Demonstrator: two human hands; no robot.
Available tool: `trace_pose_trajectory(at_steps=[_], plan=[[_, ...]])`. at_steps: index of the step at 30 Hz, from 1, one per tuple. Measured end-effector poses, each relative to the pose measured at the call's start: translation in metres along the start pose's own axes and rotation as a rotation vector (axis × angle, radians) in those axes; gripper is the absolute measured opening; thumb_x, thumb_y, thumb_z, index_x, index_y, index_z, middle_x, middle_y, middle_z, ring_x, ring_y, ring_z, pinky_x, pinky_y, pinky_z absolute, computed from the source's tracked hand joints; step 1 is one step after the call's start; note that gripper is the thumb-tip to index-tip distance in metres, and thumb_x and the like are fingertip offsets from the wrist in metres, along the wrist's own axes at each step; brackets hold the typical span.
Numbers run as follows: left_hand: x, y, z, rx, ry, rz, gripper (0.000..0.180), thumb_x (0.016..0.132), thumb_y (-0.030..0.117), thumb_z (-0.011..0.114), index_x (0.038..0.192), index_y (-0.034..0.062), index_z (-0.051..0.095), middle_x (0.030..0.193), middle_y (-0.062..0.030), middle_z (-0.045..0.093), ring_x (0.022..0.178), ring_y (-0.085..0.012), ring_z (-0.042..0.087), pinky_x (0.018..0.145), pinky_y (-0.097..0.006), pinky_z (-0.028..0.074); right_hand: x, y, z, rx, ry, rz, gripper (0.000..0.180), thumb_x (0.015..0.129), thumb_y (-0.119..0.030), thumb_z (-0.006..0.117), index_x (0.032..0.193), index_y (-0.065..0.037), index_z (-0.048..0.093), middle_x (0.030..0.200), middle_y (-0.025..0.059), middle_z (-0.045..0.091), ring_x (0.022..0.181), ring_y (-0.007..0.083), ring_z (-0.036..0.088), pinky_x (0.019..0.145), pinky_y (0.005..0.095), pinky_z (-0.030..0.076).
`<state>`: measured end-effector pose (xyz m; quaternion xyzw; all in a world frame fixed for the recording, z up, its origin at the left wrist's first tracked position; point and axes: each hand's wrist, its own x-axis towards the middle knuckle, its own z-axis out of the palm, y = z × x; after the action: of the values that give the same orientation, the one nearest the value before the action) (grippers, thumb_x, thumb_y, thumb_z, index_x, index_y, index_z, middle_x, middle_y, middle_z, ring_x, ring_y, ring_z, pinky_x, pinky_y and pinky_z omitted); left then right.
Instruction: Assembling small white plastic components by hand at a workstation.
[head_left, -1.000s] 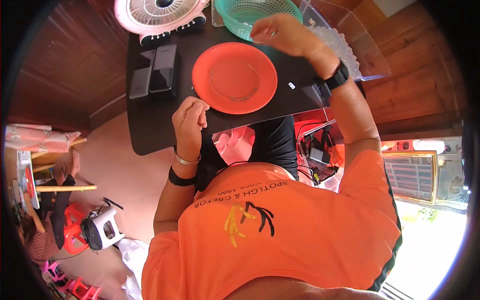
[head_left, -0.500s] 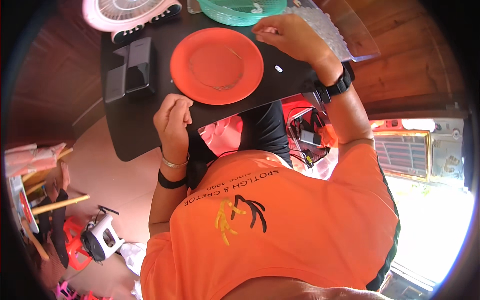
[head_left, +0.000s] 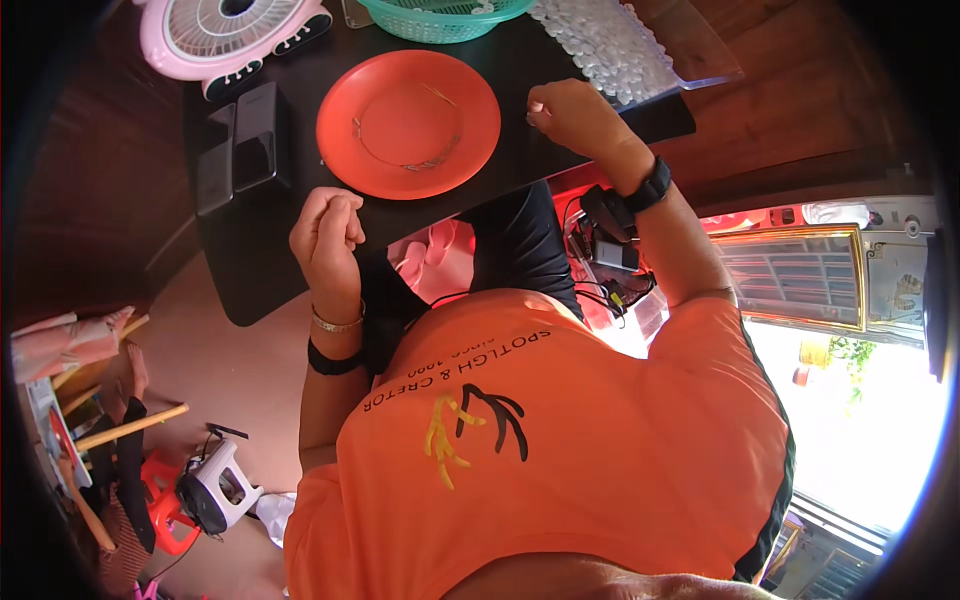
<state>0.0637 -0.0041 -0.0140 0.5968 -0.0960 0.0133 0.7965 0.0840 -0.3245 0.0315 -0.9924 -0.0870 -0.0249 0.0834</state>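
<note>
An orange-red plate (head_left: pixel 408 120) lies on the black table, with thin wire-like bits (head_left: pixel 432 155) along its inner ring. My left hand (head_left: pixel 328 235) is closed at the table's near edge, just left of the plate's lower rim. Its fingers are curled with thumb and forefinger together; whatever they hold is hidden. To the right of the plate my right hand (head_left: pixel 585 118) is closed too, fingertips low over the tabletop. Anything inside its grasp cannot be made out.
A teal basket (head_left: pixel 440 22) stands behind the plate. Next to it a clear tray (head_left: pixel 610 60) holds many small translucent pieces. At the left are a pink fan (head_left: pixel 235 35) and a dark phone (head_left: pixel 262 135) leaning on a stand. The black table (head_left: pixel 250 270) has a rounded near corner.
My right hand has come down from beside the basket to the table right of the plate, where a small white piece lay; that piece no longer shows. My left hand stays closed. The view has shifted slightly.
</note>
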Motion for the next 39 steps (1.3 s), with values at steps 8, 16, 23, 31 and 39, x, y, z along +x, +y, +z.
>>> trace_pose_trajectory(at_steps=[8,16,23,31,39], plan=[[-0.006,0.005,-0.002,0.047,-0.052,-0.011,0.017,0.089,0.007,0.048,0.077,-0.0010,0.058,0.059,0.0029,0.042,0.052,-0.0035,0.037,0.047,-0.020,0.029,-0.006,-0.044,-0.026,0.256,0.173,-0.007,0.018,0.080,-0.022,0.060,0.082,-0.006,0.065,0.071,0.0126,0.064,0.068,0.0299,0.063,0.065,0.0380,0.050],[-0.025,0.030,0.009,0.272,-0.376,0.088,0.010,0.091,0.008,0.048,0.092,-0.0015,0.053,0.060,0.0019,0.042,0.056,-0.0048,0.038,0.051,-0.022,0.032,-0.013,-0.142,-0.024,0.771,-0.137,-0.288,0.016,0.082,-0.018,0.064,0.084,-0.002,0.062,0.070,0.0085,0.065,0.064,0.0185,0.063,0.057,0.0308,0.048],[-0.030,0.025,-0.006,0.141,-0.356,0.098,0.013,0.093,0.010,0.046,0.087,-0.0015,0.049,0.061,-0.0004,0.048,0.050,-0.0044,0.043,0.046,-0.021,0.033,-0.002,-0.161,-0.014,0.838,-0.325,-0.254,0.020,0.084,-0.020,0.064,0.081,-0.001,0.060,0.068,0.0072,0.063,0.059,0.0147,0.063,0.051,0.0293,0.047],[-0.025,0.020,-0.020,-0.030,-0.099,-0.037,0.010,0.086,0.009,0.050,0.080,0.0011,0.053,0.055,0.0010,0.046,0.049,-0.0035,0.040,0.045,-0.020,0.027,0.051,-0.148,-0.016,0.836,-0.467,-0.194,0.015,0.088,-0.018,0.061,0.093,-0.004,0.064,0.075,-0.0003,0.060,0.068,0.0060,0.054,0.056,0.0211,0.043],[-0.011,0.014,-0.030,-0.153,0.014,-0.191,0.010,0.087,0.009,0.051,0.080,0.0038,0.054,0.058,0.0014,0.047,0.048,-0.0064,0.043,0.045,-0.019,0.032,0.139,-0.146,0.005,-0.180,-0.291,-0.253,0.028,0.078,-0.031,0.063,0.093,-0.009,0.070,0.089,0.0114,0.068,0.084,0.0303,0.064,0.074,0.0372,0.050]])
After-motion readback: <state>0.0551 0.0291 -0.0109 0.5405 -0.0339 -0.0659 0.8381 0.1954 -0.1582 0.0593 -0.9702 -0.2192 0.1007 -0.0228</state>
